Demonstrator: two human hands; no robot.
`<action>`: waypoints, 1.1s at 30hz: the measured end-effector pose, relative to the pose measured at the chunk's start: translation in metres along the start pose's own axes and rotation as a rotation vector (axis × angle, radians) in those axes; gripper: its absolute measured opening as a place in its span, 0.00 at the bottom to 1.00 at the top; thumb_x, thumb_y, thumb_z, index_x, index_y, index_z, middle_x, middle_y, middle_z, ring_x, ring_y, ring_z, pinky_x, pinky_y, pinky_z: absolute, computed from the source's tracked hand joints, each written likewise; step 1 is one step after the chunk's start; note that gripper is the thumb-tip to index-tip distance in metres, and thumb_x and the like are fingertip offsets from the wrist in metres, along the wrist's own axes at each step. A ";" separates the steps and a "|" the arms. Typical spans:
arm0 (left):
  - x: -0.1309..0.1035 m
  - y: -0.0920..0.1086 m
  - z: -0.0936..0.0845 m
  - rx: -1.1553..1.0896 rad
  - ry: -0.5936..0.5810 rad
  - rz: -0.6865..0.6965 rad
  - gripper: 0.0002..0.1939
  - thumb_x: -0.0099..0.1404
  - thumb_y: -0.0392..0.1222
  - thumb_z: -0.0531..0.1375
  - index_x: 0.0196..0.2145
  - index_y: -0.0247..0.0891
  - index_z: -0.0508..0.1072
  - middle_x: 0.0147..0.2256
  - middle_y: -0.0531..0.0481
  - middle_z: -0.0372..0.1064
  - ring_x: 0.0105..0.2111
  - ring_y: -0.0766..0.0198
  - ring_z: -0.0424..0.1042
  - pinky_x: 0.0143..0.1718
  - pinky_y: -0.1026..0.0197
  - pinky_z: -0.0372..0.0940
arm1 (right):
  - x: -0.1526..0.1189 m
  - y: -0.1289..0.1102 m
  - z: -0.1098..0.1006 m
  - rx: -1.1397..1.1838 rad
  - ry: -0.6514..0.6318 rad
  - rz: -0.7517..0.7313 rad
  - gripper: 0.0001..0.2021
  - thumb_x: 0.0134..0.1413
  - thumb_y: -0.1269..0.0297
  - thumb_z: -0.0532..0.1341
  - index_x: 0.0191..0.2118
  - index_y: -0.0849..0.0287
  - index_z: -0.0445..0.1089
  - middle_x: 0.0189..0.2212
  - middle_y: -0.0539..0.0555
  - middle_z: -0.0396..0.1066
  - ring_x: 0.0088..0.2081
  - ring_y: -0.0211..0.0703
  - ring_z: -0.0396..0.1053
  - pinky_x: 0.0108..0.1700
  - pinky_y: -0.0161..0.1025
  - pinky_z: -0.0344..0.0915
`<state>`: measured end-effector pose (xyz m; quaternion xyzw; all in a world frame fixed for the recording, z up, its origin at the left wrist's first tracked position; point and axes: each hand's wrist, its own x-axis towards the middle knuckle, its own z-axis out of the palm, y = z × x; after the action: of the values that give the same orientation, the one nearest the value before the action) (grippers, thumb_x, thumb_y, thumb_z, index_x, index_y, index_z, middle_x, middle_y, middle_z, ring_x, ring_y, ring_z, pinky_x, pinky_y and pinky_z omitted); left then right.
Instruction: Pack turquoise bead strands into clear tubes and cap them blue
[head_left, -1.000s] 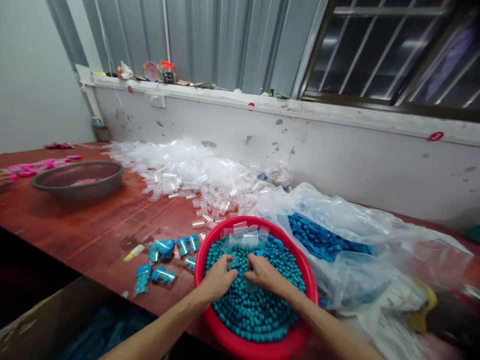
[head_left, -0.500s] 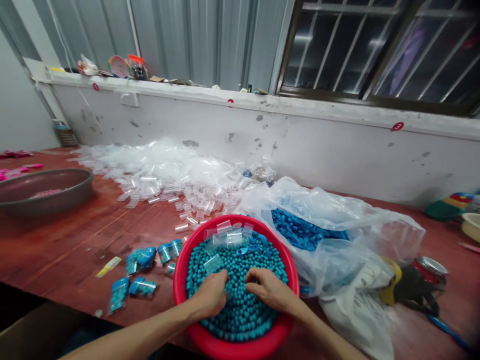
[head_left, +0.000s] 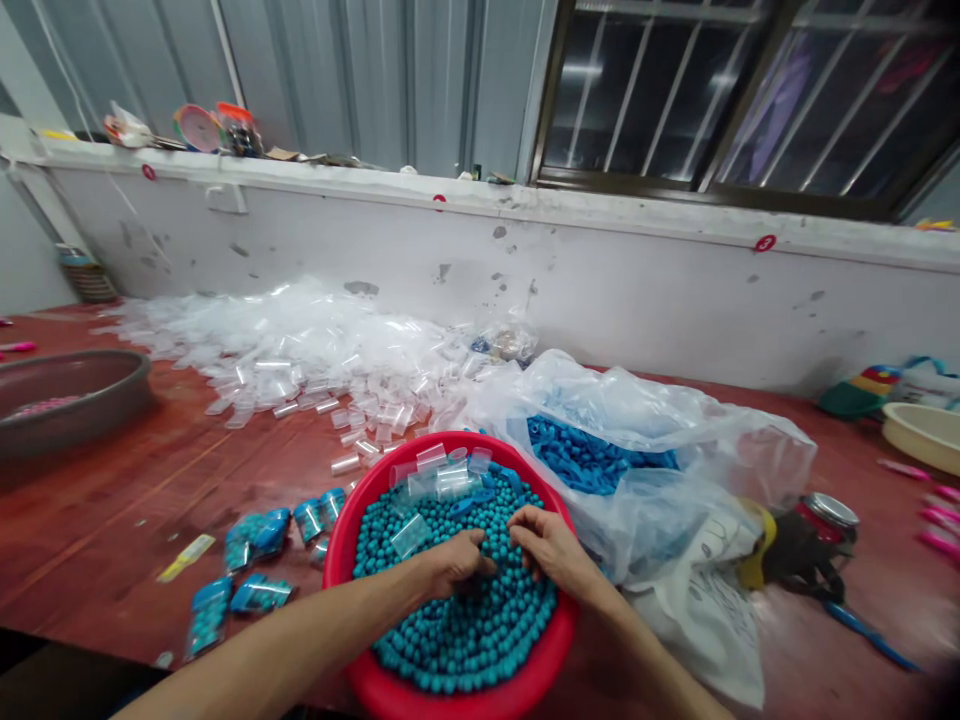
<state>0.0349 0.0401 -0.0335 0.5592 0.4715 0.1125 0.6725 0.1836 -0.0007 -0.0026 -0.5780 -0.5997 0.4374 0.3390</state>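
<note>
A red basin full of round turquoise beads stands right in front of me. Over the middle of the beads is my left hand, its fingers curled and pointing down to the right. Just right of it, my right hand has bent fingers with their tips at the beads. Whatever either hand holds is hidden. Several clear plastic tubes lie on the beads at the basin's far side, beside blue plastic pieces. A single clear tube rests nearer my left hand.
Left of the basin lie bead-filled tubes with blue caps and a yellow strip. Behind spreads a heap of clear tubes. At right are a plastic bag of blue pieces and a metal-lidded jar. A grey basin stands far left.
The view has turned slightly right. My left hand has moved right over the beads, closer to my right hand, and its fingers point more to the right.
</note>
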 end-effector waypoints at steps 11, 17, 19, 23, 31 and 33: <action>-0.049 0.006 -0.042 -0.193 -0.008 0.053 0.15 0.41 0.37 0.60 0.29 0.37 0.61 0.20 0.60 0.58 0.21 0.72 0.59 0.24 0.68 0.53 | 0.058 -0.018 0.037 -1.050 -0.018 -0.339 0.07 0.52 0.70 0.53 0.34 0.59 0.67 0.35 0.55 0.68 0.39 0.45 0.64 0.37 0.37 0.59; -0.066 -0.007 -0.032 -0.218 0.079 -0.032 0.14 0.46 0.41 0.59 0.30 0.38 0.58 0.18 0.58 0.62 0.17 0.67 0.63 0.21 0.64 0.57 | 0.053 -0.016 0.050 -1.182 0.011 -0.359 0.12 0.53 0.77 0.48 0.34 0.62 0.67 0.36 0.61 0.66 0.41 0.52 0.62 0.40 0.45 0.57; -0.063 -0.008 -0.030 -0.243 0.068 -0.055 0.13 0.47 0.41 0.58 0.30 0.38 0.57 0.17 0.57 0.62 0.15 0.67 0.63 0.19 0.64 0.58 | 0.047 -0.016 0.047 -1.210 0.022 -0.372 0.13 0.52 0.80 0.46 0.33 0.64 0.66 0.34 0.63 0.66 0.38 0.52 0.63 0.38 0.45 0.58; -0.059 -0.009 -0.031 -0.296 0.019 -0.037 0.11 0.47 0.41 0.57 0.28 0.37 0.59 0.18 0.57 0.62 0.15 0.69 0.63 0.18 0.65 0.59 | 0.032 -0.007 0.040 -1.272 -0.028 -0.338 0.13 0.52 0.80 0.46 0.34 0.62 0.66 0.29 0.59 0.68 0.32 0.48 0.67 0.33 0.41 0.59; -0.066 -0.004 -0.033 -0.236 0.032 0.037 0.12 0.49 0.45 0.55 0.31 0.37 0.60 0.21 0.55 0.64 0.14 0.72 0.61 0.12 0.72 0.46 | 0.012 -0.007 0.022 -0.987 -0.120 -0.246 0.11 0.54 0.68 0.52 0.43 0.63 0.65 0.37 0.59 0.70 0.40 0.46 0.67 0.40 0.37 0.61; -0.067 -0.002 -0.032 -0.228 0.032 0.051 0.11 0.49 0.45 0.54 0.30 0.37 0.59 0.21 0.56 0.64 0.13 0.73 0.61 0.11 0.72 0.46 | 0.012 -0.014 0.024 -0.826 -0.092 -0.271 0.11 0.56 0.68 0.50 0.42 0.62 0.65 0.38 0.58 0.70 0.41 0.44 0.66 0.41 0.37 0.61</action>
<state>-0.0257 0.0145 0.0010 0.4888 0.4521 0.1914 0.7212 0.1551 0.0088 -0.0001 -0.5609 -0.8094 0.1378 0.1067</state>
